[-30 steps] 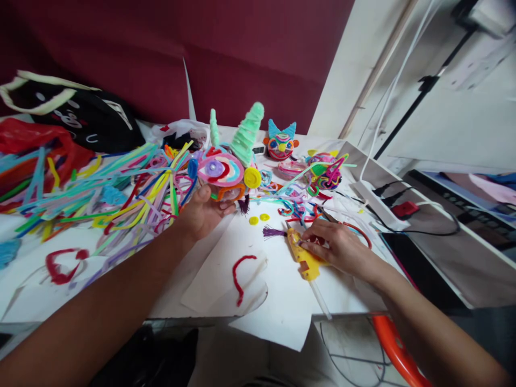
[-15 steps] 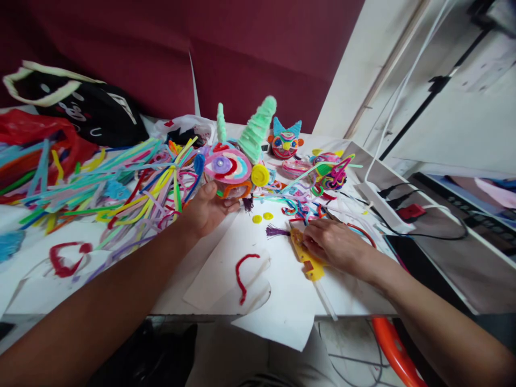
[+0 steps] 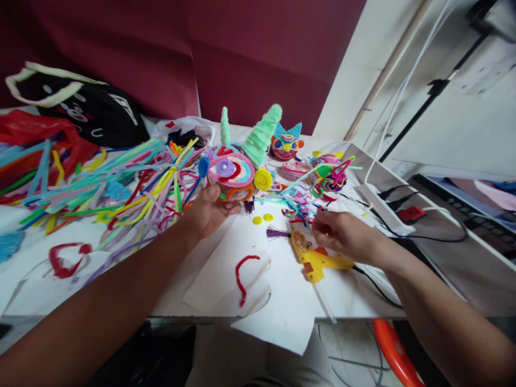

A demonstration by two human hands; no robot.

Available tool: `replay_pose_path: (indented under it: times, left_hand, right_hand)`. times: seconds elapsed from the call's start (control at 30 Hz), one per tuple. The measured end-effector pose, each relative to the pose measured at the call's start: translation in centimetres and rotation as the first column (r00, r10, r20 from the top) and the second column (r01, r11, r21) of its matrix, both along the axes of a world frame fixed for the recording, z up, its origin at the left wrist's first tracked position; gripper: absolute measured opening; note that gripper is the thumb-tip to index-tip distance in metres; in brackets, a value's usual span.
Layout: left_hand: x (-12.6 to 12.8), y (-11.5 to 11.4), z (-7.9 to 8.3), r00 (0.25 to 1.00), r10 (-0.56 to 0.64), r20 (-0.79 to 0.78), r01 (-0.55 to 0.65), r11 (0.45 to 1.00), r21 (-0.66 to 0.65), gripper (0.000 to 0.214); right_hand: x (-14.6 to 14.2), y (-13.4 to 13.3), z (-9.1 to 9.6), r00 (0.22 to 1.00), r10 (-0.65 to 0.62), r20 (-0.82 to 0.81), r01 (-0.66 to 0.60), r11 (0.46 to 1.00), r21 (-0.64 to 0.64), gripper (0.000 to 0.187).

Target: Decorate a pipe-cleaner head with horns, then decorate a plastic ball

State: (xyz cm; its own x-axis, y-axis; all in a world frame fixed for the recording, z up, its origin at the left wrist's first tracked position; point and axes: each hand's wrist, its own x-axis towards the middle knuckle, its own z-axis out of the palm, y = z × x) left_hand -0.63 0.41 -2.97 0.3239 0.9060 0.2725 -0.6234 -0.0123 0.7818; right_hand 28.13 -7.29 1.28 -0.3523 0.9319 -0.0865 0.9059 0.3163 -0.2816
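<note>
My left hand (image 3: 212,212) grips the underside of a pipe-cleaner creature head (image 3: 231,171), fingers curled below and thumb in front. The head has pale green fuzzy horns (image 3: 263,135), a pink-rimmed eye with a purple centre, a yellow coil (image 3: 263,179) and a blue coil at its sides. My right hand (image 3: 341,231) is closed, its fingers bent inward, just above a yellow glue gun (image 3: 316,263); anything inside the fingers is hidden. The gun lies on the paper, a clear glue stick (image 3: 325,303) jutting toward me. A purple tassel (image 3: 278,232) touches its nozzle area.
Loose pipe cleaners (image 3: 133,183) cover the left side. Two yellow discs (image 3: 262,218) and a red curved strip (image 3: 242,279) lie on white paper (image 3: 282,301). Behind are a finished blue-eared head (image 3: 286,142) and another colourful piece (image 3: 330,172). A power strip (image 3: 385,209) sits right.
My right hand has lifted off the glue gun and shifted slightly right, uncovering its yellow handle and cord. The creature head has moved slightly right and down in my left hand.
</note>
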Motion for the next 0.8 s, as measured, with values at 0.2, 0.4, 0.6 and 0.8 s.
replay_pose_path:
  times: [0.2,0.4,0.6,0.8]
  left_hand:
    - [-0.1,0.1,0.1,0.999,-0.044,0.024,0.043,0.999,0.029,0.041]
    - [-0.1,0.3,0.1,0.997,-0.083,0.005,0.083,0.995,0.063,0.039]
    - [0.0,0.3,0.0,0.996,-0.086,0.002,0.086,0.994,0.061,0.036]
    - [0.0,0.3,0.0,0.991,-0.132,-0.004,0.132,0.986,0.098,0.033]
  right_hand:
    - [1.6,0.0,0.7,0.861,-0.075,-0.502,0.059,0.997,-0.048,0.025]
    - [3.3,-0.9,-0.7,0.613,-0.34,-0.713,0.18,0.939,-0.293,0.044]
    - [5.0,-2.2,-2.6,0.504,-0.427,-0.75,0.232,0.904,-0.359,0.04]
    - [5.3,-3.9,-2.7,0.429,-0.43,-0.795,0.242,0.902,-0.357,0.031]
